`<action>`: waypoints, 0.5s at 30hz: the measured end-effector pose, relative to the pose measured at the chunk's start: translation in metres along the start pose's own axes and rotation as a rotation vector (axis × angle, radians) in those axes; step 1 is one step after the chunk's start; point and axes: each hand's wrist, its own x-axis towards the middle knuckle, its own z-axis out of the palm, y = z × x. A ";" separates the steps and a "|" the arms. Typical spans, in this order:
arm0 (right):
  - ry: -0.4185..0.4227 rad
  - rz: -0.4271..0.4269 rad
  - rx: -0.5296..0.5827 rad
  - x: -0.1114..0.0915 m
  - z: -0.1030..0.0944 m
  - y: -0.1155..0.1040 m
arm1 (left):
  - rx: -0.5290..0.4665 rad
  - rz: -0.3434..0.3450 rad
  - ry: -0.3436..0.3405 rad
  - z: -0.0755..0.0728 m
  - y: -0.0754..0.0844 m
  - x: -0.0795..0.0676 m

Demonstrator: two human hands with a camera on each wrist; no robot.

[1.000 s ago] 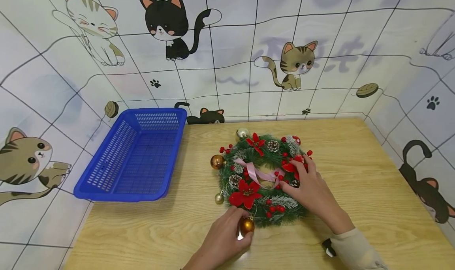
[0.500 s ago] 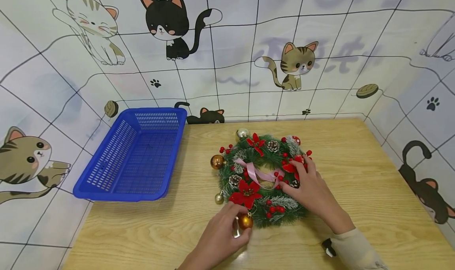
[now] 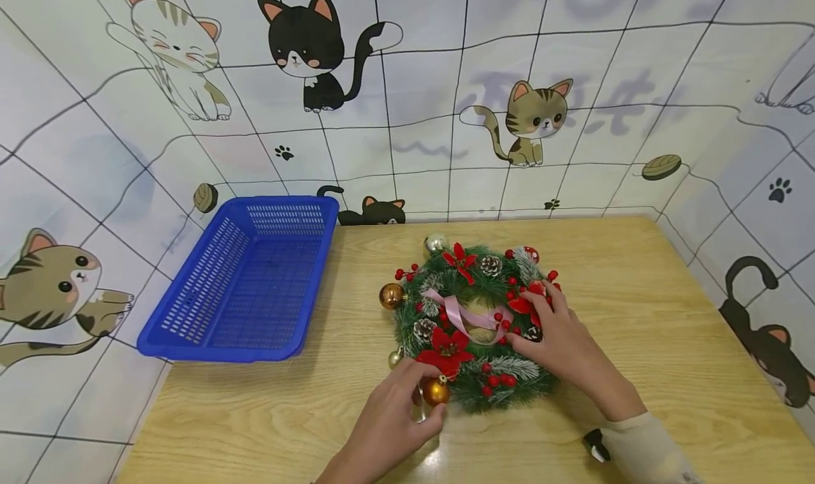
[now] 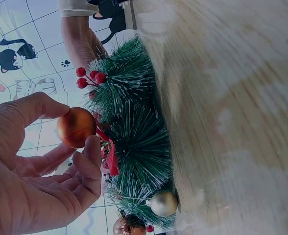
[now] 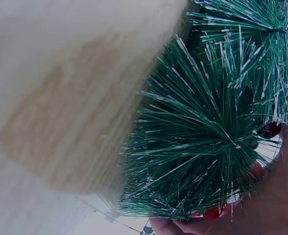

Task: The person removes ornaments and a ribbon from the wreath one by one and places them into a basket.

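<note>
A green Christmas wreath point(image 3: 484, 392) lies on the table, with red poinsettias, berries, pinecones and a pink ribbon point(image 3: 453, 313) across its middle. At its near left edge my left hand point(image 3: 396, 417) pinches an orange bauble point(image 3: 436, 391) between thumb and fingers. In the left wrist view this bauble point(image 4: 76, 128) sits raised at the fingertips, beside the wreath's green bristles point(image 4: 134, 142). My right hand point(image 3: 560, 342) grips the wreath's right side, thumb toward the centre hole. Bristles point(image 5: 198, 132) fill much of the right wrist view and hide most of that hand.
A blue plastic basket point(image 3: 232, 353) stands at the left of the wooden table point(image 3: 637, 286). Around the wreath's left rim are a copper bauble point(image 3: 391, 296), a small gold bauble point(image 3: 395, 358) and a silver one point(image 3: 436, 245). Cat-print cloth walls surround the table.
My left hand has moved the orange bauble slightly up and left, closer to the near red poinsettia. The right hand stays on the wreath. The head view has shifted a little.
</note>
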 end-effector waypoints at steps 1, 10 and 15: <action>-0.001 -0.005 0.000 0.000 0.000 0.000 | -0.001 -0.003 0.000 0.000 0.000 0.000; 0.039 0.002 0.077 0.003 0.002 0.004 | 0.025 0.011 0.039 -0.003 0.000 -0.002; 0.103 0.014 0.098 0.002 0.004 0.004 | 0.025 0.016 0.053 -0.005 -0.001 -0.001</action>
